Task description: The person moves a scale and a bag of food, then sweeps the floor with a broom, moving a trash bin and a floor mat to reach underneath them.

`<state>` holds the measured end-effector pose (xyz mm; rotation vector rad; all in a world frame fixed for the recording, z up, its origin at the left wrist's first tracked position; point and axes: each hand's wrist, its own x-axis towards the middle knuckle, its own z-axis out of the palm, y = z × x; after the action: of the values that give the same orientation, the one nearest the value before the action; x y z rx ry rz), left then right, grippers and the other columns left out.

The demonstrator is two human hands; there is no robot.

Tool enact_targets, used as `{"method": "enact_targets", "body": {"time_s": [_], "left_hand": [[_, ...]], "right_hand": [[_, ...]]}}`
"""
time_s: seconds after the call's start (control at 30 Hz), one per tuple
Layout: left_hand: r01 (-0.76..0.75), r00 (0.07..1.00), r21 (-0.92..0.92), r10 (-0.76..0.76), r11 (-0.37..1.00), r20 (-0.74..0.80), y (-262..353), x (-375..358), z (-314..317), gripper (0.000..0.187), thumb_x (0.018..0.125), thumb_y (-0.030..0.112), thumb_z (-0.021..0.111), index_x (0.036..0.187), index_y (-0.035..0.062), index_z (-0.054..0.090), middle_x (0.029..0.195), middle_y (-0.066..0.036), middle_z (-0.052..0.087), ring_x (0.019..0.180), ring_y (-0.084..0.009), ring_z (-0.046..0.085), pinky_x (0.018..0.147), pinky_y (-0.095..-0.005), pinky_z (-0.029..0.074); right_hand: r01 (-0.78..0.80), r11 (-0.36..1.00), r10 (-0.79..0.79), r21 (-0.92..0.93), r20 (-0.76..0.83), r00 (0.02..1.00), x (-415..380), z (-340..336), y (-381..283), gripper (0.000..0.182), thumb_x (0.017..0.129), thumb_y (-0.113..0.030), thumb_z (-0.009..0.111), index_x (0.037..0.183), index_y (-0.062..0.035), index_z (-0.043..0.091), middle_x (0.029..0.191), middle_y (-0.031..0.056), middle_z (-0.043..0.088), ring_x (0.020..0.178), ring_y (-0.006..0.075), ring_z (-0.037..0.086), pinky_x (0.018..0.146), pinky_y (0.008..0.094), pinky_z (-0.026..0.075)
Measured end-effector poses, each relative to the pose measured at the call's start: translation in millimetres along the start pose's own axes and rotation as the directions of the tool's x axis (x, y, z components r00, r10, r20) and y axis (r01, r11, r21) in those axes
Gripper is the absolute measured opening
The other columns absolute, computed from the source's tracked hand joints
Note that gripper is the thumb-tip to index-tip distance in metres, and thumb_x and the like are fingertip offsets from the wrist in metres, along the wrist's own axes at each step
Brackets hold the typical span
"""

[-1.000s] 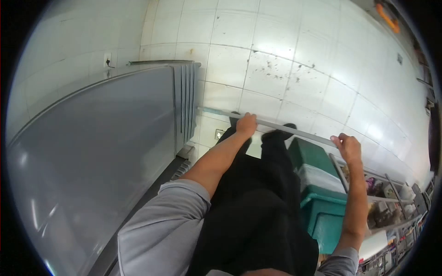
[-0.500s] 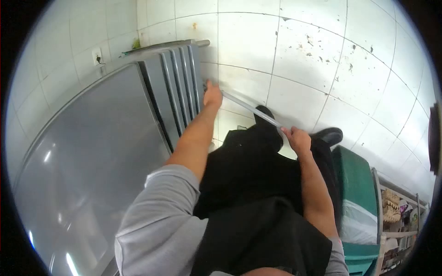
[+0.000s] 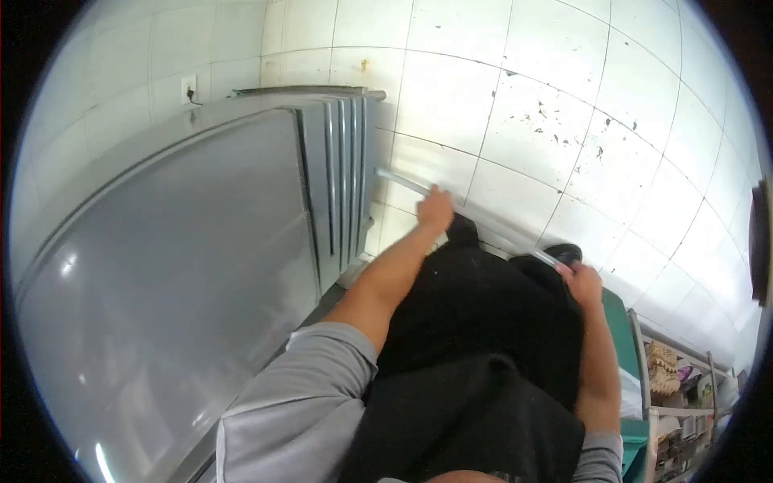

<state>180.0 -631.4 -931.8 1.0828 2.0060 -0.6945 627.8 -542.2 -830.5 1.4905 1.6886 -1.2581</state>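
A long pale tube (image 3: pixel 501 231) slants down to the right, from beside the grey metal unit toward my right side. My left hand (image 3: pixel 436 209) is closed around it, part of its end sticking out past the fist toward the unit. At the other end, my right hand (image 3: pixel 581 283) grips the tube with fingers wrapped and thumb along it. The tube passes over the tops of my dark shoes (image 3: pixel 564 253). Both arms reach forward over a black apron (image 3: pixel 483 322).
On the left stands a large grey metal unit (image 3: pixel 177 266) with a ridged side (image 3: pixel 345 177). White wall tiles (image 3: pixel 451 88) with chipped spots lie ahead, and a power outlet (image 3: pixel 188 88) is at upper left. At right are a green bin (image 3: pixel 618 322) and a rack (image 3: pixel 680 412) with egg trays (image 3: pixel 663 370).
Both hands and the tube have moved right and down, away from the metal unit. More of the tube now shows on the unit's side of my left hand. The view has shifted.
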Motion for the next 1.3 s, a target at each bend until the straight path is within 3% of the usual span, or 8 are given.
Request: {"method": "enact_targets", "body": {"time_s": [0.23,0.47,0.53,0.6,0.7,0.87,1.2,1.3], "left_hand": [[0.349,0.936,0.043,-0.347,0.936,-0.055,-157.7,101.2,6.9,0.043,0.1,0.022,0.057,0.141,0.0091,0.061,0.166,-0.025,0.037,0.134,-0.0431,0.059,0.106,-0.0574,0.052],[-0.167,0.93,0.101,0.191,0.981,-0.315,-3.9,50.0,20.0,0.041,0.092,0.023,0.069,0.131,0.0113,0.063,0.154,-0.025,0.046,0.13,-0.0413,0.061,0.103,-0.0581,0.05],[-0.307,0.942,0.026,0.307,0.951,-0.134,42.0,4.1,-23.6,0.039,0.092,0.025,0.07,0.128,0.0107,0.063,0.142,-0.022,0.053,0.122,-0.0417,0.064,0.106,-0.0579,0.048],[-0.168,0.983,-0.131,0.156,0.977,-0.093,70.7,-18.9,-34.7,0.04,0.092,0.026,0.07,0.128,0.0098,0.063,0.137,-0.021,0.054,0.118,-0.0417,0.066,0.105,-0.0567,0.05],[0.043,0.994,-0.174,-0.059,0.984,-0.089,41.9,-2.5,-27.9,0.041,0.093,0.026,0.07,0.129,0.0086,0.062,0.137,-0.021,0.054,0.117,-0.0417,0.067,0.103,-0.0542,0.054],[0.432,0.866,-0.28,-0.481,0.857,-0.135,-104.7,81.8,32.5,0.033,0.099,0.023,0.064,0.127,0.0069,0.062,0.145,-0.023,0.053,0.121,-0.0423,0.067,0.105,-0.0523,0.053],[0.249,0.965,-0.012,-0.249,0.969,-0.081,-64.2,80.3,4.3,0.04,0.096,0.021,0.061,0.136,0.0121,0.063,0.153,-0.015,0.049,0.127,-0.037,0.064,0.109,-0.0597,0.047],[0.207,0.978,-0.047,-0.204,0.977,0.053,-49.9,48.4,-5.2,0.036,0.098,0.022,0.059,0.131,0.0095,0.067,0.139,-0.021,0.062,0.123,-0.0396,0.066,0.104,-0.0547,0.052]], "right_hand": [[0.202,0.971,-0.198,-0.131,0.04,0.979,130.4,8.8,-150.5,0.082,0.094,-0.08,0.052,0.096,-0.0018,0.078,0.099,0.0234,0.076,0.098,0.0432,0.073,0.087,0.0529,0.056],[-0.056,0.998,0.056,-0.018,0.003,0.998,35.1,-27.1,-24.3,0.085,0.093,-0.082,0.054,0.084,-0.0001,0.076,0.083,0.0227,0.073,0.086,0.0408,0.072,0.08,0.0516,0.054],[-0.103,0.995,0.103,0.01,-0.032,0.994,16.5,-35.7,25.1,0.081,0.092,-0.077,0.061,0.08,0.0017,0.076,0.074,0.022,0.07,0.076,0.0372,0.069,0.075,0.0497,0.053],[-0.113,0.993,0.116,0.041,-0.071,0.991,28.1,-52.0,58.5,0.076,0.09,-0.073,0.069,0.071,0.0008,0.072,0.064,0.0197,0.066,0.064,0.0315,0.064,0.067,0.0471,0.052],[0.127,0.946,-0.192,-0.297,-0.2,0.961,90.9,-146.6,-34.9,0.076,0.085,-0.076,0.071,0.063,-0.0034,0.065,0.058,0.0157,0.059,0.058,0.0315,0.059,0.061,0.0471,0.047],[0.372,0.835,-0.438,-0.406,-0.082,0.895,159.1,-151.2,-203.3,0.061,0.082,-0.066,0.079,0.087,-0.0058,0.076,0.086,0.0142,0.075,0.086,0.0336,0.073,0.079,0.0465,0.058],[0.184,0.959,-0.213,-0.215,-0.123,0.969,135.3,-93.9,-130.9,0.057,0.078,-0.066,0.082,0.088,-0.0103,0.079,0.081,0.0103,0.077,0.084,0.0301,0.075,0.076,0.0449,0.058],[0.195,0.953,-0.222,-0.233,-0.095,0.97,131.7,-95.3,-118.6,0.059,0.077,-0.067,0.083,0.089,-0.0091,0.078,0.086,0.0125,0.077,0.087,0.0318,0.075,0.08,0.0449,0.058]]}}
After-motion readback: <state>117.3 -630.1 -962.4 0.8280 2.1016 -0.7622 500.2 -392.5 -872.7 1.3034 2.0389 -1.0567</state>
